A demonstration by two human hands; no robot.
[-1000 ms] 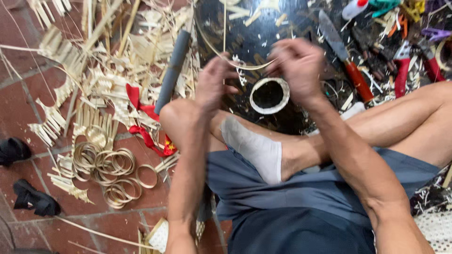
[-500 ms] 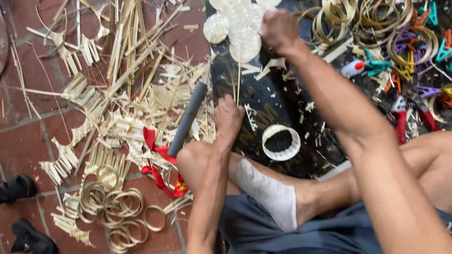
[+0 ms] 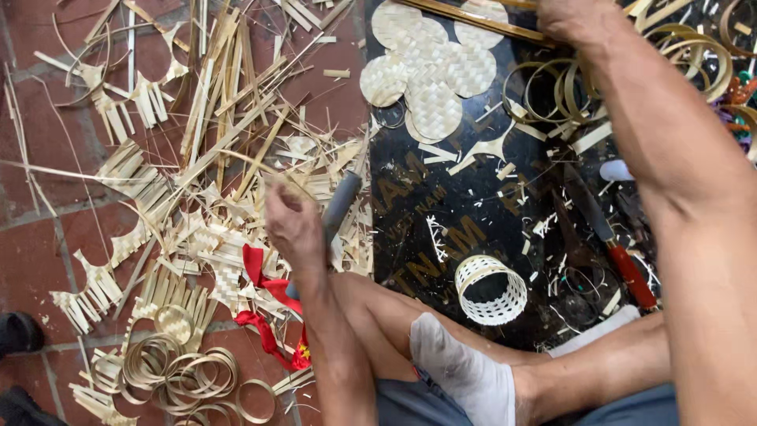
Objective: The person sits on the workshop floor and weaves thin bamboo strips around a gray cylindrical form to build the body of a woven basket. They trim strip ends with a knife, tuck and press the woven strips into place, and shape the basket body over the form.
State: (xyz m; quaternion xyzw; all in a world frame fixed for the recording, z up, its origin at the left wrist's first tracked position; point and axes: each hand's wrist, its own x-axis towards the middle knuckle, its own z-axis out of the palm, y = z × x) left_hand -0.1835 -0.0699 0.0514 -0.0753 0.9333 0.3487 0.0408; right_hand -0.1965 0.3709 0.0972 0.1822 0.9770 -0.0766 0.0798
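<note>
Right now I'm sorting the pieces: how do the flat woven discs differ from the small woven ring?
The woven discs lie flat, closed and overlapping at the mat's top; the woven ring stands alone, hollow and banded, nearer the legs. The discs look wider, the ring taller. Both are pale woven strip.

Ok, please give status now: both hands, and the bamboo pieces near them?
Left hand closed, over bamboo scraps, beside grey handle. Right hand far out, on long bamboo strip. Woven discs and small woven ring untouched.
</note>
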